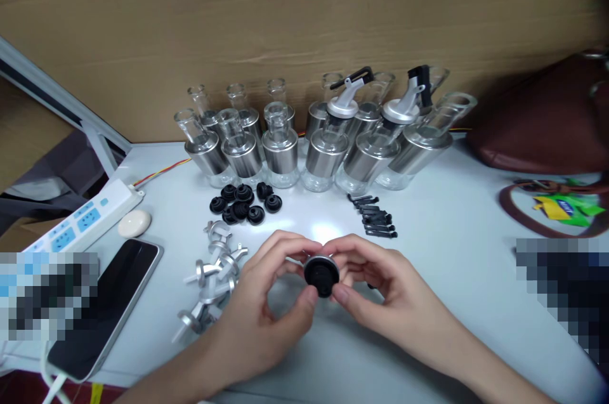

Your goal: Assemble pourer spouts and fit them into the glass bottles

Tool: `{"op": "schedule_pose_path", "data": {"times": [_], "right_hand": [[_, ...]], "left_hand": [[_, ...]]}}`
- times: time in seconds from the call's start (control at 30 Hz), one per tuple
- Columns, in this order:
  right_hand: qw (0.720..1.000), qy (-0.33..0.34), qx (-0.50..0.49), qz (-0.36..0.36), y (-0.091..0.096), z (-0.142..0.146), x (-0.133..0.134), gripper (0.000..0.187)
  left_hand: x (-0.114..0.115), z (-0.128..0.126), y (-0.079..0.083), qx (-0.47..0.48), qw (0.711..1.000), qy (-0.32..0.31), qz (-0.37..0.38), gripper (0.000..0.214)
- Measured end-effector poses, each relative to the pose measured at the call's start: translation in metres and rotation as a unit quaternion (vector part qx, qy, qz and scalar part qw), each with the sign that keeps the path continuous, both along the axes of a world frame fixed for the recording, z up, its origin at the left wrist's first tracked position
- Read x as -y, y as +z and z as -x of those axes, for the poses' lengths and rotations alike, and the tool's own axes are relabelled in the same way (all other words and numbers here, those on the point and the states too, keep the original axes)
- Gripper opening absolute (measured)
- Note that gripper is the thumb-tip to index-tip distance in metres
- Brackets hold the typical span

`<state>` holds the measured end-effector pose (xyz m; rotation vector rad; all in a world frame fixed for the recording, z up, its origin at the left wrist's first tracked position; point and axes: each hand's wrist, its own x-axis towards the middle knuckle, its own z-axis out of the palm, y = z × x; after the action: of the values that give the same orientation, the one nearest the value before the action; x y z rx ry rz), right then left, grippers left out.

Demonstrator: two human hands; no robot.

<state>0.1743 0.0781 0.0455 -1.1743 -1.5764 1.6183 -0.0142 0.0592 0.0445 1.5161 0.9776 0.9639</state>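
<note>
Left hand (266, 309): mine, fingers curled, thumb and fingertips gripping the left edge of the stopper (321, 276).
Right hand (378, 286): mine, closed on the stopper's right edge, thumb below, forefinger over the top.
Stopper: black, round, with a metal rim; held between both hands just above the worktop (451, 252), front centre.
Spouts (214, 274): metal, in a loose heap just left of my left hand.
Loose stoppers (242, 204): black cluster between my hands and the bottles (280, 150).
Bottles: glass with metal sleeves, in rows against the cardboard wall; two carry fitted pourers (343, 103).
Clips (375, 218): small black pieces, right of the loose stoppers.
Phone (107, 302): screen dark, far left, near the power strip (80, 220).
Bag (547, 118): brown, far right.
</note>
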Motion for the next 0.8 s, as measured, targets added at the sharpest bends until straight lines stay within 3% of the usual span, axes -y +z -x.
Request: {"op": "schedule_pose_path", "data": {"times": [0.4, 0.8], "right_hand": [[0.999, -0.006, -0.043, 0.014, -0.0026, -0.0001, 0.0014, 0.023], [0.999, -0.003, -0.019, 0.04, -0.001, 0.0046, 0.0009, 0.027]], "left_hand": [[-0.0006, -0.0002, -0.0039, -0.047, 0.998, 0.033, -0.027, 0.027], [-0.0014, -0.0019, -0.0049, -0.073, 0.996, 0.024, -0.043, 0.043]]}}
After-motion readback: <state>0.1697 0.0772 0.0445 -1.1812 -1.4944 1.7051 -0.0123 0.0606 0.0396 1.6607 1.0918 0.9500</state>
